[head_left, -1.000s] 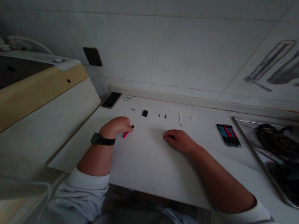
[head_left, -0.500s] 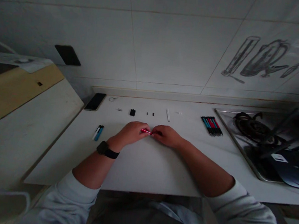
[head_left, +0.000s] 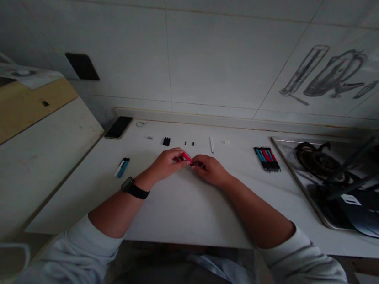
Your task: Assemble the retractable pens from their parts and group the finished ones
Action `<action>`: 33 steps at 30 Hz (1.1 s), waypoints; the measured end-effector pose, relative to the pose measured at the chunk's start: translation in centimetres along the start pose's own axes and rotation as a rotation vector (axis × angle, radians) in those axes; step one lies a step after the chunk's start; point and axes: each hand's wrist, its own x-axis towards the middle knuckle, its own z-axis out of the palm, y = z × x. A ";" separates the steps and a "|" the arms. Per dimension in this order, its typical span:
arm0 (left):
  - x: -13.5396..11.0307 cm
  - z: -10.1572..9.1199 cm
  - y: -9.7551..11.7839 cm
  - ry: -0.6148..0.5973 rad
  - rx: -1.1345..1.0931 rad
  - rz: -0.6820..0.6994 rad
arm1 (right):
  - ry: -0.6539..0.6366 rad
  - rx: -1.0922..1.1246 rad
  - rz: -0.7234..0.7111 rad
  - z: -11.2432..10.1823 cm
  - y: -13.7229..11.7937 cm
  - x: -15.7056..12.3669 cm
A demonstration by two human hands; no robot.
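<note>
My left hand [head_left: 167, 163] pinches a red pen barrel [head_left: 185, 156] between thumb and fingers, over the middle of the white table. At the barrel's right end, my right hand [head_left: 213, 169] closes its fingertips on a small dark part, mostly hidden. The two hands almost meet there. Just beyond them lie tiny black pieces [head_left: 193, 144], a clump of black parts [head_left: 166, 141] and thin white tubes [head_left: 211, 144]. A blue pen barrel [head_left: 123, 168] rests beside a white one, left of my left hand.
Several assembled pens [head_left: 267, 159] lie in a row at right, near a metal-edged stove [head_left: 299, 188] bearing a black device. A phone [head_left: 118, 127] sits at the back left. Small springs [head_left: 150, 138] and tiny clear bits [head_left: 226, 142] line the back of the table [head_left: 181, 210].
The red barrel has turned, showing more of its side, and its left end points further up. My left fingers have shifted along it. The camera view has moved slightly.
</note>
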 end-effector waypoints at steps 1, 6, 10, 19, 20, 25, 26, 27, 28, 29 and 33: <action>0.0 0.1 0.0 0.019 -0.024 -0.019 | -0.002 -0.003 -0.001 0.0 0.1 0.0; 0.1 0.5 -0.5 0.073 -0.208 -0.081 | -0.009 -0.044 -0.013 -0.1 0.2 0.2; 0.4 0.0 -0.9 0.201 -0.330 -0.124 | 0.003 -0.073 0.006 -0.4 0.2 0.2; 0.4 -0.2 -1.6 0.192 -0.248 -0.140 | 0.692 -0.199 0.324 -5.8 6.8 0.2; 0.4 0.0 -1.7 0.177 -0.234 -0.143 | 0.696 -0.216 0.355 -6.5 7.9 0.0; 0.3 0.4 -1.9 0.130 -0.187 -0.130 | 0.602 -0.368 0.503 -8.0 12.0 -0.5; 0.3 0.4 -1.9 0.123 -0.182 -0.130 | 0.578 -0.394 0.519 -8.0 12.4 -0.5; 0.3 0.5 -1.9 0.114 -0.178 -0.132 | 0.559 -0.415 0.531 -7.9 12.7 -0.5; 0.4 0.5 -1.9 0.109 -0.174 -0.133 | 0.544 -0.432 0.541 -7.8 12.9 -0.4; 0.4 0.6 -1.9 0.105 -0.171 -0.133 | 0.536 -0.444 0.549 -7.8 13.1 -0.3; 0.4 0.9 -1.9 0.083 -0.171 -0.126 | 0.536 -0.471 0.571 -7.7 13.2 0.0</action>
